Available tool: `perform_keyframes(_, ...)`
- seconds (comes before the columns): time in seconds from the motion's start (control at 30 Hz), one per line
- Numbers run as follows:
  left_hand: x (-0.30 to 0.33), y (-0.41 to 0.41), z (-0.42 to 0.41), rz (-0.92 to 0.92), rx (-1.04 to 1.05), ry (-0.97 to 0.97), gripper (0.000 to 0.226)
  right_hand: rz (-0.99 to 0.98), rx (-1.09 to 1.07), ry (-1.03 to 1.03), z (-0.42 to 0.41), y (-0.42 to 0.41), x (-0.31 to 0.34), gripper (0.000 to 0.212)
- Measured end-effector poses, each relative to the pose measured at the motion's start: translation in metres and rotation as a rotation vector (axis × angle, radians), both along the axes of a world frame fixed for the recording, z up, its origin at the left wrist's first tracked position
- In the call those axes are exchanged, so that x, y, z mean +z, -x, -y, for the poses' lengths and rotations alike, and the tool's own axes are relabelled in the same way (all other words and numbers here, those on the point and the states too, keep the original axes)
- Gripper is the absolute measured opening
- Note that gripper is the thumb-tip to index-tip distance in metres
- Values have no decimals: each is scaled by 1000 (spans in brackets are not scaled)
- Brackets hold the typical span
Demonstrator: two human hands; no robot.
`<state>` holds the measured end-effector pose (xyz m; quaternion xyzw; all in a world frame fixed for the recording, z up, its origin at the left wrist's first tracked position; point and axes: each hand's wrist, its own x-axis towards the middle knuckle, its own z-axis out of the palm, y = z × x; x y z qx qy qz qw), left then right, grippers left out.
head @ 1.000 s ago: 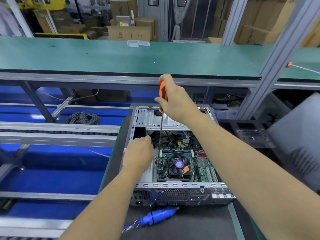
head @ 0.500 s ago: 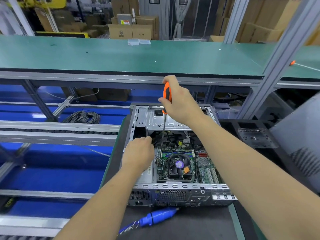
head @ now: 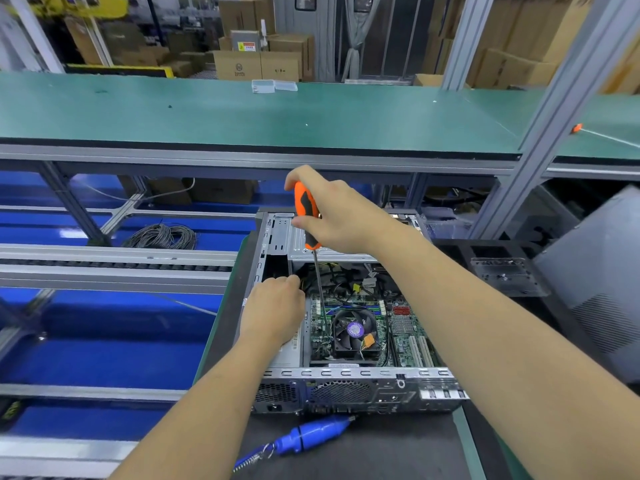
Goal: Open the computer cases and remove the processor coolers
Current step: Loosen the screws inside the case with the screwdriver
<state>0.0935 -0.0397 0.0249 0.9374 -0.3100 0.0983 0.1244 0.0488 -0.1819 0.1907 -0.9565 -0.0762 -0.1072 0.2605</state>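
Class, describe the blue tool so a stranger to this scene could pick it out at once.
Find the open computer case on the dark mat. The blue tool lies on the mat in front of it, a coiled spring at its tail. The only other driver, orange-handled, is in the right hand.

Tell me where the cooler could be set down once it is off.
Bare green upper shelf, left of the clear plastic boxes. Dark mat right of the blue electric screwdriver is narrower. Inside the open grey computer case is crowded.

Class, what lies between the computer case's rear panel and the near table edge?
In the head view, a blue power screwdriver lies on the dark mat before the computer case.
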Motion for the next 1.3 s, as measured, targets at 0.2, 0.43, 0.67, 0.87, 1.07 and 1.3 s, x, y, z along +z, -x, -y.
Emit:
perform_keyframes(0.2,0,0,0,-17,4,-10,23,101,-32,-59,6,-3,3,37)
perform_keyframes(0.43,0,1,0,-12,-12,-6,26,166,-99,-79,8,-8,-3,35)
perform_keyframes(0.67,1,1,0,-7,-10,-16,25,115,-135,-86,11,-7,-14,35)
perform_keyframes(0.87,1,1,0,-22,-10,-2,26,124,-138,-93,9,-8,-14,35)
perform_keyframes(1.07,2,1,0,-21,-8,9,25,126,-140,-91,8,-8,-14,35)
perform_keyframes(1.3,1,1,1,-40,13,16,23,115,-138,-76,7,-9,-13,35)
